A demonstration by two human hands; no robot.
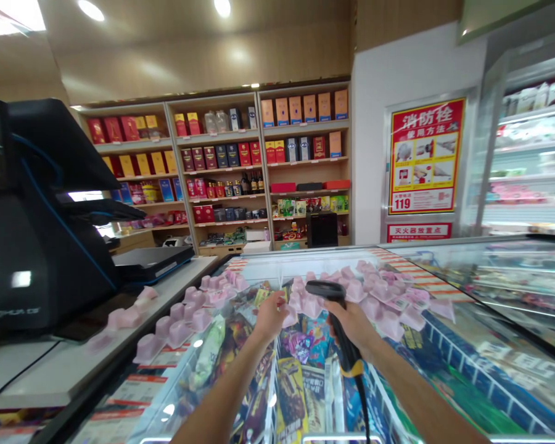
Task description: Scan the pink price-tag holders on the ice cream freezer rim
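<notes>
My right hand (355,325) is wrapped round the grip of a black barcode scanner (326,288), its head turned left over the freezer top. A cable hangs from the scanner's yellow-banded base. My left hand (269,316) has its fingers curled at the edge of a pack of pink yogurt cups (290,316); the fingertips are partly hidden. To the right of the scanner a large heap of similar pink cup packs (379,296) lies on the glass. More pink cups (185,317) lie in a row along the left side.
Under the glass of the chest freezer (277,370) are wrapped ice creams in wire baskets. A black checkout terminal (50,228) stands on the left counter (41,376), with some pink cups (124,317) beside it. Shelves of boxes (217,154) stand behind, and a lit cooler (531,154) at right.
</notes>
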